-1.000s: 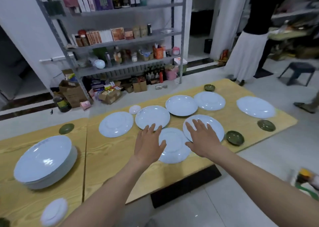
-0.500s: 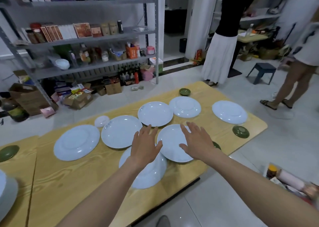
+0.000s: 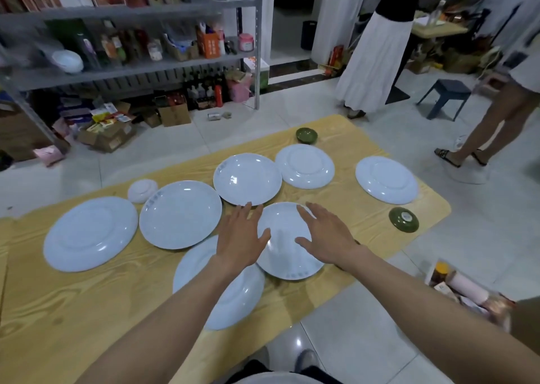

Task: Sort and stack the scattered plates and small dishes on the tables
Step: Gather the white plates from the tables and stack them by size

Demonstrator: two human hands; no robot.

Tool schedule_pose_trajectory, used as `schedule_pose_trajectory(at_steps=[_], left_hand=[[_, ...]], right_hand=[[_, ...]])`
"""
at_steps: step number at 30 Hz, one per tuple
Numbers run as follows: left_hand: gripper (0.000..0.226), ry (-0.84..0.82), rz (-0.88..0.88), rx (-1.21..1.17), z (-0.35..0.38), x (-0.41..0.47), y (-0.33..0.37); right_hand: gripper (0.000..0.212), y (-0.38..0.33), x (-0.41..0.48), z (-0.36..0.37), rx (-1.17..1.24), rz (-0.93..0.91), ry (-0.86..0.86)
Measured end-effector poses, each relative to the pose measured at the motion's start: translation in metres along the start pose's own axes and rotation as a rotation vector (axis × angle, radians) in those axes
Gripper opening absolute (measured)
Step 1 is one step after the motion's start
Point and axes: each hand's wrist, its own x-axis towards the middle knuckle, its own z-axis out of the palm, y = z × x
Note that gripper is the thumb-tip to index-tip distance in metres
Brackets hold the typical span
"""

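Note:
Several white plates lie scattered on the wooden table [image 3: 87, 304]. A white plate [image 3: 285, 246] lies right in front of me, overlapping the nearest plate [image 3: 233, 301] at the table's front edge. My left hand [image 3: 241, 242] is open over its left rim with fingers spread. My right hand [image 3: 324, 239] is open over its right rim. Behind them lie four more plates [image 3: 90, 233], [image 3: 179, 214], [image 3: 247, 179], [image 3: 305, 166], and a fifth plate [image 3: 385, 179] at the right. A small white dish [image 3: 142, 190] and two green dishes [image 3: 306, 135], [image 3: 403, 219] sit among them.
A metal shelf [image 3: 131, 65] packed with goods and boxes stands behind the table. Two people [image 3: 377, 62], [image 3: 502, 114] stand on the tiled floor at the right near a dark stool [image 3: 444, 97]. A box of bottles [image 3: 467, 293] sits on the floor by my right arm.
The view has swung right and closer; the plate stack at the left has left the frame. Both hands have stayed spread over the near plate, which now overlaps the front plate.

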Motion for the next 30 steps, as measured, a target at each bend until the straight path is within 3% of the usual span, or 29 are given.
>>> schedule_pose_trajectory(at_steps=[8,21,26,30], left_hand=[[0.063,0.004,-0.074,-0.028,0.028,0.020,0.018],[0.062,-0.006,-0.215,-0.008,0.053,0.017,0.035],[0.062,-0.013,-0.257,0.004,0.055,0.016,0.041],[0.062,0.010,-0.289,0.008,0.050,0.017,0.043]], right_hand=[[0.072,0.034,0.017,0.019,0.108,-0.016,-0.055],[0.060,0.095,0.034,0.069,0.424,0.164,-0.256],[0.053,0.102,0.043,0.083,0.496,0.172,-0.235],[0.051,0.099,0.052,0.088,0.688,0.295,-0.195]])
